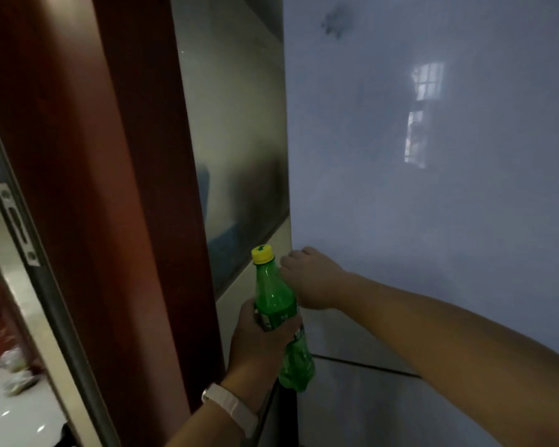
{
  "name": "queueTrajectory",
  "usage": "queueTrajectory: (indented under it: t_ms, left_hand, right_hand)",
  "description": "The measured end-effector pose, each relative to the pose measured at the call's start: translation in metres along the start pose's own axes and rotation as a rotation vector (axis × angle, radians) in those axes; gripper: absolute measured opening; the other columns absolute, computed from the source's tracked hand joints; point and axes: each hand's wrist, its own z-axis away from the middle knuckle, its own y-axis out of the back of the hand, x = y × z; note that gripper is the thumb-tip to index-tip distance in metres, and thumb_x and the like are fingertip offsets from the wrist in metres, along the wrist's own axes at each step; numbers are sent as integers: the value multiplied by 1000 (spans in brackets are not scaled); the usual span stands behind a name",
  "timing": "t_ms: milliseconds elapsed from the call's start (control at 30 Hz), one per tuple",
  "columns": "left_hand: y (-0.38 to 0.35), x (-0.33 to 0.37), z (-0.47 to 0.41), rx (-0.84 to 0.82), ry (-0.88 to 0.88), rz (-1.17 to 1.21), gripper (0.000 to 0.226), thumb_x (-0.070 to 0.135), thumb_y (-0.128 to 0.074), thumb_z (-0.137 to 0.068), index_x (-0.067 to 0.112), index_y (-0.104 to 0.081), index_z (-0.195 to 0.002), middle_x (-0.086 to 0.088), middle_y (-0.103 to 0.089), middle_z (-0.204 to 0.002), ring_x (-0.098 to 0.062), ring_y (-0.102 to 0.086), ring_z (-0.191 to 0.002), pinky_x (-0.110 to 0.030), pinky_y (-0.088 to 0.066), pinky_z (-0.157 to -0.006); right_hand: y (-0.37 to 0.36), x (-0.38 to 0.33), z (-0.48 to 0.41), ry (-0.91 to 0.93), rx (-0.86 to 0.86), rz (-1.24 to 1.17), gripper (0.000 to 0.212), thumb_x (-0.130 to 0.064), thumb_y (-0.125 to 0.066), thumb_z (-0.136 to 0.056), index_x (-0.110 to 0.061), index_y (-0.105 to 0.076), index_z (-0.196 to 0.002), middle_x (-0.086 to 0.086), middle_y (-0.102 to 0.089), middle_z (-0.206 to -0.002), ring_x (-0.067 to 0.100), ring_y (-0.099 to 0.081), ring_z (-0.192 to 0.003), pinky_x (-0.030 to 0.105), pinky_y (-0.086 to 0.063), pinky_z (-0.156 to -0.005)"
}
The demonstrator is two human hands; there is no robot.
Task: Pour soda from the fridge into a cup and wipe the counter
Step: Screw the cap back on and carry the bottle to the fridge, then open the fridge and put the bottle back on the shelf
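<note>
The left grip [259,343] is wrapped round the middle of the green soda bottle [275,293], its long axis near upright, yellow cap [262,255] above that grip, while the right grip [310,279], just beside the cap, rests on the fridge door [433,204] edge, finger curl unclear

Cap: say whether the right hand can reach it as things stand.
Probably yes. The right hand is at the edge of the door right beside the cap, with nothing between; the left hand grips the bottle lower down.
</note>
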Motion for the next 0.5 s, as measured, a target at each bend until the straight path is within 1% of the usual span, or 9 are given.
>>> queueTrajectory:
  t_ms: [33, 100, 133, 200, 267, 367, 500]
  left_hand:
    - [-1, -1, -1, 22, -4, -6, 53, 24, -88, -58, 24, -60, -103, -6, -71, -100, -25, -69, -90, -47, -57, -82]
    - [-3, -4, -3, 49, -6, -16, 46, 11, -87, -68, 26, -59, -101, -5, -71, -99, -22, -69, -89, -42, -56, -79]
    - [-4, -5, -3, 53, -5, -18, 44, 8, -85, -70, 26, -59, -101, -3, -71, -97, -21, -69, -88, -38, -56, -76]
    - [-3, -5, -2, 66, 4, -9, 44, 5, -83, -71, 23, -58, -102, -2, -70, -95, -19, -68, -85, -32, -52, -70]
    - [-3, -4, 0, 75, 23, 4, 44, 4, -83, -71, 21, -58, -104, -2, -69, -95, -19, -67, -85, -31, -51, -69]
    - [-1, -3, 4, 76, 45, -1, 46, 4, -84, -71, 22, -58, -104, -4, -69, -99, -21, -68, -89, -34, -53, -74]
    - [3, 7, 14, 63, 50, 33, 47, 5, -83, -72, 21, -58, -108, -5, -70, -99, -21, -69, -88, -30, -51, -67]
  right_hand:
    - [-4, 1, -8, 44, -28, 102, 28, -21, -53, -88, -10, -59, -113, 11, -58, -116, 30, -52, -107, 44, -36, -102]
    - [-11, 1, -22, 88, -65, 249, 29, -23, -49, -92, -12, -62, -115, 9, -62, -118, 30, -53, -113, 51, -20, -116]
    - [-13, 0, -28, 85, -87, 304, 29, -24, -47, -94, -13, -64, -114, 8, -63, -117, 30, -53, -115, 53, -12, -119]
    - [-19, 1, -35, 73, -172, 416, 28, -25, -45, -96, -14, -68, -108, 7, -67, -114, 28, -54, -116, 53, -4, -120]
    - [-25, 0, -38, 57, -248, 497, 29, -25, -43, -99, -15, -69, -106, 5, -68, -115, 27, -53, -118, 52, -1, -119]
    - [-35, 0, -36, 56, -250, 531, 30, -26, -42, -100, -14, -69, -108, 6, -67, -119, 26, -52, -120, 49, -3, -120]
    - [-41, 1, -32, 79, -227, 576, 33, -30, -44, -98, -12, -70, -108, 9, -68, -117, 28, -54, -116, 49, -7, -120]
